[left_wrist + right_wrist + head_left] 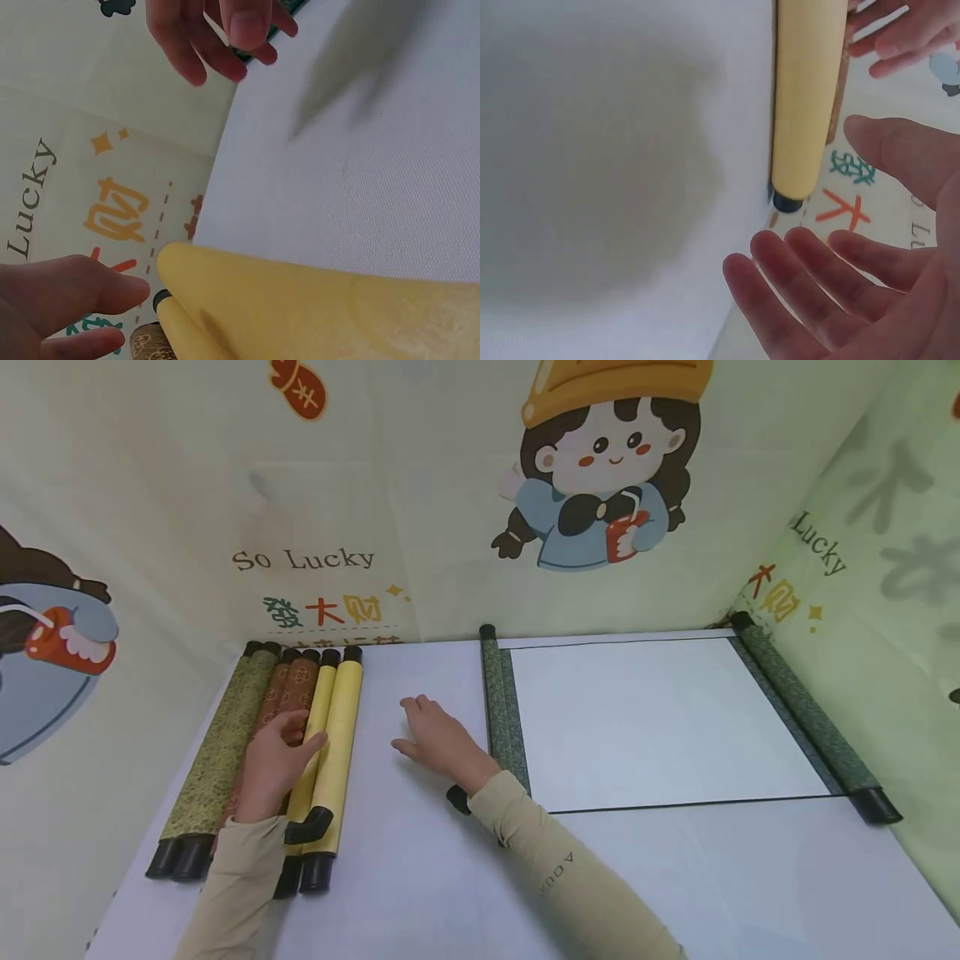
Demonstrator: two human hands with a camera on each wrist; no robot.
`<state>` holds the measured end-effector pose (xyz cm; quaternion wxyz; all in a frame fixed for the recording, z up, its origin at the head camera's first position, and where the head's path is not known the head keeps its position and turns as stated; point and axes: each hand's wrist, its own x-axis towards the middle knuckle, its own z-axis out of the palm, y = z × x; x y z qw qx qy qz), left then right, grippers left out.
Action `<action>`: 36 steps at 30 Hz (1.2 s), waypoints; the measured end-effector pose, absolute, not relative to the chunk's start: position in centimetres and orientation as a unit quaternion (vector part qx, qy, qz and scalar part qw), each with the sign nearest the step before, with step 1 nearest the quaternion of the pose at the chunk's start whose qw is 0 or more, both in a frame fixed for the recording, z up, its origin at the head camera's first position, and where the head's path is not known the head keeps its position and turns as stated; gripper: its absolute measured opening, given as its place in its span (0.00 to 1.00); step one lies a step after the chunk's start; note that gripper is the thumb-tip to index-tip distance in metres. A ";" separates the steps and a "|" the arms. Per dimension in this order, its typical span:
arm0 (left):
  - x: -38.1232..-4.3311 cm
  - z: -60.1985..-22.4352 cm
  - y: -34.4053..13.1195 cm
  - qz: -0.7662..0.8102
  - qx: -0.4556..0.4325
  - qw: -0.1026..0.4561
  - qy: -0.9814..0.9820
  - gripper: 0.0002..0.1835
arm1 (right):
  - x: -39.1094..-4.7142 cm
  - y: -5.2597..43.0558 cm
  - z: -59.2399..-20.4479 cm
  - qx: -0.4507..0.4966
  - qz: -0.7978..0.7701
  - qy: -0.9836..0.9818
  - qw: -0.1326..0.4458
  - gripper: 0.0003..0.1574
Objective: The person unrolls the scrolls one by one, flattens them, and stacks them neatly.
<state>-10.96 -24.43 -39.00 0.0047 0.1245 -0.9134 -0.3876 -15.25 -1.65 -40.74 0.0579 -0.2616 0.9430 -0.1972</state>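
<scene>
Two yellow scroll rolls [341, 727] with black end knobs lie side by side on the left of the table. My left hand [273, 768] is over them and the reddish-brown patterned rolls [300, 681], thumb and fingers apart. In the left wrist view, its thumb [124, 292] is near the end of the yellow roll [300, 300], with a gap between them. To the right of the yellow rolls, my right hand [442, 739] hovers above the white table with loosely bent fingers. Nothing is in its palm in the right wrist view.
Olive-gold patterned rolls [217, 760] lie at the far left. On the right, a dark green scroll is spread out, its white sheet [637, 718] between a left roller [495, 693] and a right roller [817, 727]. A printed cloth [442, 485] hangs behind the table.
</scene>
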 end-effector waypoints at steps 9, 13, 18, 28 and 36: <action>-11.1 -39.0 -24.0 -0.391 0.127 0.003 -0.911 0.30 | -14.8 -4.8 -42.0 -0.246 -0.244 0.933 0.095 0.42; -11.2 -39.0 -23.7 -0.391 0.126 0.002 -0.912 0.30 | -14.5 -6.1 -42.4 -0.242 -0.250 0.932 0.102 0.42; -11.2 -39.2 -23.7 -0.375 0.127 -0.007 -0.918 0.31 | -14.3 -7.0 -42.8 -0.243 -0.257 0.928 0.113 0.43; -11.4 -39.5 -24.3 -0.338 0.096 -0.069 -0.934 0.34 | -13.9 -9.0 -43.1 -0.253 -0.335 0.898 0.128 0.44; -11.4 -39.6 -24.3 -0.320 0.083 -0.066 -0.942 0.33 | -13.2 -9.9 -42.9 -0.241 -0.346 0.898 0.129 0.38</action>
